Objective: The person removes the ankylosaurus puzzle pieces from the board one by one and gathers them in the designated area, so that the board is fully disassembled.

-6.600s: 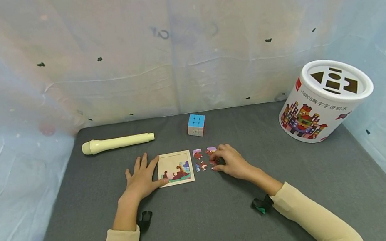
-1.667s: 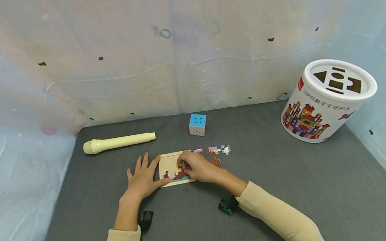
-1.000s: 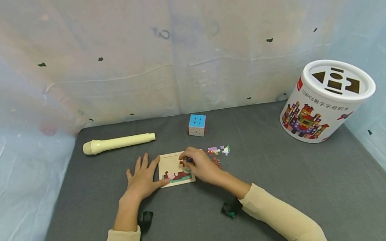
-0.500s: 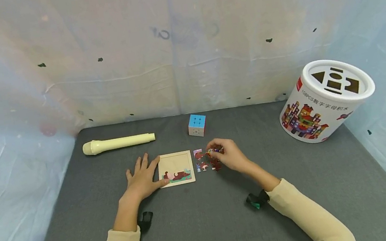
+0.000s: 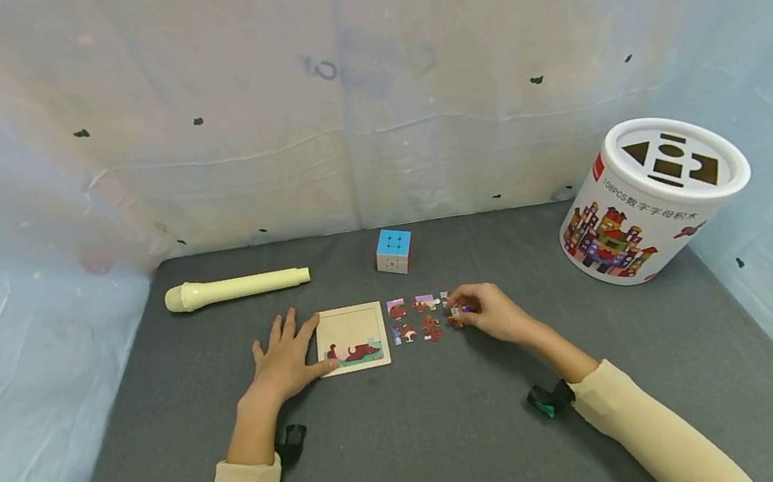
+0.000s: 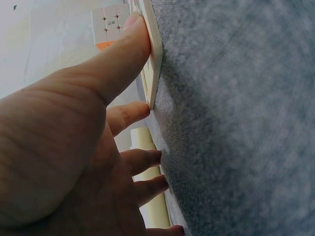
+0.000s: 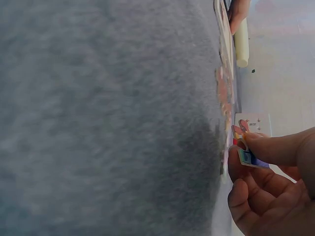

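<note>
A pale wooden puzzle frame (image 5: 348, 314) lies on the grey table, with joined pieces (image 5: 355, 353) along its lower edge. My left hand (image 5: 283, 366) rests spread at its left side, the thumb on its lower left corner. In the left wrist view the thumb lies over the edge of the frame (image 6: 156, 56). To the right of the frame, loose pieces (image 5: 431, 328) lie in rows. My right hand (image 5: 495, 315) pinches a colourful puzzle piece (image 7: 247, 158) between thumb and fingers, beside the rightmost loose pieces.
A pale yellow toy microphone (image 5: 238, 289) lies at the back left. A cube puzzle with a blue top (image 5: 394, 251) stands behind the loose pieces. At the right stands a large white tub (image 5: 613, 230) with a slotted lid. Plastic sheeting (image 5: 256, 186) hangs around the table.
My right hand has moved right, from over the frame to beyond the loose pieces, with a piece that was at the frame's right side. The left hand has stayed on the frame.
</note>
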A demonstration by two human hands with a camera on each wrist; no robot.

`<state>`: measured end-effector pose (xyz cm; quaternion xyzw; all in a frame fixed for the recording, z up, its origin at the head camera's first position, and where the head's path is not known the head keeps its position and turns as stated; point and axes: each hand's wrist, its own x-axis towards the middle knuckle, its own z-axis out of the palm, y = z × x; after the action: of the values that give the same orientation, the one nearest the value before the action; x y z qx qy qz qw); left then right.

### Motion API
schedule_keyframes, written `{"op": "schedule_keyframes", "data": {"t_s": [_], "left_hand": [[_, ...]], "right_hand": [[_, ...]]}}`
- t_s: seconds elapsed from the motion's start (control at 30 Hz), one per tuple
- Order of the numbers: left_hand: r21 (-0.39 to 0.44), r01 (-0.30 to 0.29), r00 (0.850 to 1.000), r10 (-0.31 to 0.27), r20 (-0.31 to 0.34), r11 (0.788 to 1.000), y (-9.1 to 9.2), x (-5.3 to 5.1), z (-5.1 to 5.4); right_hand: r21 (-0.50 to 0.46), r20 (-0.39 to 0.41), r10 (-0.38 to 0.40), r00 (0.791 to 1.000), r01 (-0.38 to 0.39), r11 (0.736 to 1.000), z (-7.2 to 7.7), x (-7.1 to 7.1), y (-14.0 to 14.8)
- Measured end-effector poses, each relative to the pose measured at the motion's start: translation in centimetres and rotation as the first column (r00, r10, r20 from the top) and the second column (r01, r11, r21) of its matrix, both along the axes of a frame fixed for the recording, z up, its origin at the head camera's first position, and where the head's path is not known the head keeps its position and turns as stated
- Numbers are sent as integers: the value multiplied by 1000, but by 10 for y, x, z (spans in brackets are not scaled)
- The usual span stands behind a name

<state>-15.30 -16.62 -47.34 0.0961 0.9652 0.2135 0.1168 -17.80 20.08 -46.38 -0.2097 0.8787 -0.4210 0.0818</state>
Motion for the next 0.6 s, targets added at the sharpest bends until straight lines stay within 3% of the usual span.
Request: {"op": "schedule_keyframes", "data": {"t_s": [0.37, 0.6], "left_hand": [[-22, -2, 1000, 2, 5, 1000, 0, 0, 0], [-17, 3, 1000, -3, 5, 1000, 0, 0, -1]], "right_hand": [[-20, 35, 19, 999, -18, 1000, -10, 4, 2], [-4, 9, -27, 1000, 27, 1000, -14, 5, -2]]}}
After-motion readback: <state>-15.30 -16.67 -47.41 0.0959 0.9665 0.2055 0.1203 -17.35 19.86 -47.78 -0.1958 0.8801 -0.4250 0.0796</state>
